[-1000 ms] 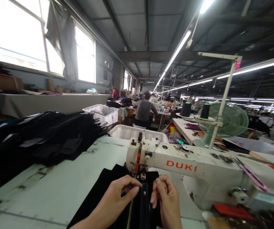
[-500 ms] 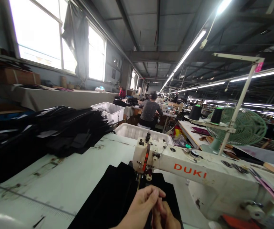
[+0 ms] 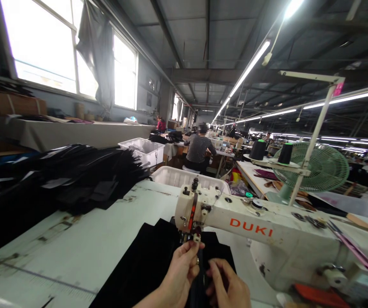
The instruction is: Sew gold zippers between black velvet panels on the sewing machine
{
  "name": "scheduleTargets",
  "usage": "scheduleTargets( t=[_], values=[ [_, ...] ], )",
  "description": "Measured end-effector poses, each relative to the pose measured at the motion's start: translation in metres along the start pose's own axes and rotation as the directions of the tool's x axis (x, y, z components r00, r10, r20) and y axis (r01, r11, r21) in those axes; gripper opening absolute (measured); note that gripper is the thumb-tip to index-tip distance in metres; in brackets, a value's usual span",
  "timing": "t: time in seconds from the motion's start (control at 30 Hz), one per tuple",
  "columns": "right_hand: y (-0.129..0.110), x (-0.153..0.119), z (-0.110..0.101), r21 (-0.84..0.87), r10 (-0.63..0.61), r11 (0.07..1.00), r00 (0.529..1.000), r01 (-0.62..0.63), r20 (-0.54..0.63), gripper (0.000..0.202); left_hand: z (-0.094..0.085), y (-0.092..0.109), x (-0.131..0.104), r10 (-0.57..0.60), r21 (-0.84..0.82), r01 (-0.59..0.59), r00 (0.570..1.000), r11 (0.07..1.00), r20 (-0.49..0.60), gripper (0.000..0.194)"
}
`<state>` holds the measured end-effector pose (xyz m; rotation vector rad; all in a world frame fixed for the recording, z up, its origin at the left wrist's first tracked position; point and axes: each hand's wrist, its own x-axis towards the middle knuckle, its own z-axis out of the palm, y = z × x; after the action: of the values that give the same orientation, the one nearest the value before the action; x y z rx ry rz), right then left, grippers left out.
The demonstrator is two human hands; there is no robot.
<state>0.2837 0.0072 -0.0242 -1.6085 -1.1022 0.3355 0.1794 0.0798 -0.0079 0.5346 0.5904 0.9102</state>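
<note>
A white sewing machine [image 3: 251, 226] marked DUKI stands over a black fabric piece [image 3: 142, 261] spread on the pale table. Just below the machine's needle area is my left hand [image 3: 185, 265], thumb and fingers pinched together near the presser parts; whatever lies between the fingertips is too small to make out. Lower right of it, my right hand [image 3: 227, 282] rests over the black fabric, its fingers curled and thumb close to the index finger. What the right fingertips hold, if anything, is hidden against the dark cloth. A ring shows on the left hand.
Black cut pieces [image 3: 100, 175] are heaped at the left. Behind the machine sits a white bin [image 3: 190, 176]. Pink-handled snips [image 3: 355, 250] lie on the machine's top right. A green fan [image 3: 321, 167] and thread cones [image 3: 258, 150] stand behind. A person [image 3: 199, 147] sits further back.
My hands have moved apart. The left went up toward the needle area, and the right now sits separately at its lower right. The view has shifted slightly.
</note>
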Motion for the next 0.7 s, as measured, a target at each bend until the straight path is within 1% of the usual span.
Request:
scheduleTargets(
  t=[0.07, 0.13, 0.23, 0.3, 0.33, 0.47, 0.63, 0.7],
  values=[
    [-0.015, 0.011, -0.003, -0.003, -0.002, 1.000, 0.998, 0.002, -0.062, 0.051, -0.001, 0.001, -0.001, -0.001, 0.006, 0.001, 1.000, 1.000, 0.010, 0.056],
    [-0.033, 0.024, -0.005, -0.052, -0.047, 0.998, 0.994, 0.042, -0.099, 0.051, -0.001, 0.002, 0.000, 0.007, 0.011, -0.007, 1.000, 1.000, 0.016, 0.053],
    [-0.058, 0.040, -0.001, -0.213, -0.208, 0.962, 0.965, 0.173, -0.156, 0.056, 0.000, 0.000, 0.000, 0.013, 0.013, -0.013, 1.000, 1.000, 0.015, 0.045],
    [-0.066, 0.046, 0.004, -0.309, -0.301, 0.921, 0.936, 0.236, -0.181, 0.059, 0.000, -0.001, 0.002, 0.016, 0.006, -0.016, 1.000, 1.000, -0.003, 0.039],
    [-0.069, 0.047, 0.007, -0.334, -0.323, 0.909, 0.929, 0.251, -0.180, 0.060, -0.001, -0.001, 0.003, 0.019, 0.000, -0.019, 1.000, 1.000, -0.015, 0.038],
    [-0.068, 0.049, 0.009, -0.314, -0.320, 0.912, 0.937, 0.265, -0.141, 0.051, -0.004, -0.001, 0.008, 0.029, -0.025, -0.030, 0.999, 0.999, -0.042, 0.041],
    [-0.069, 0.051, 0.002, -0.216, -0.216, 0.959, 0.969, 0.185, -0.124, 0.040, -0.008, 0.004, 0.008, 0.042, -0.032, -0.043, 0.999, 0.999, -0.025, 0.045],
    [-0.071, 0.051, 0.001, -0.203, -0.210, 0.961, 0.971, 0.185, -0.110, 0.039, -0.010, 0.006, 0.007, 0.057, -0.034, -0.058, 0.998, 0.998, -0.025, 0.047]
  ],
)
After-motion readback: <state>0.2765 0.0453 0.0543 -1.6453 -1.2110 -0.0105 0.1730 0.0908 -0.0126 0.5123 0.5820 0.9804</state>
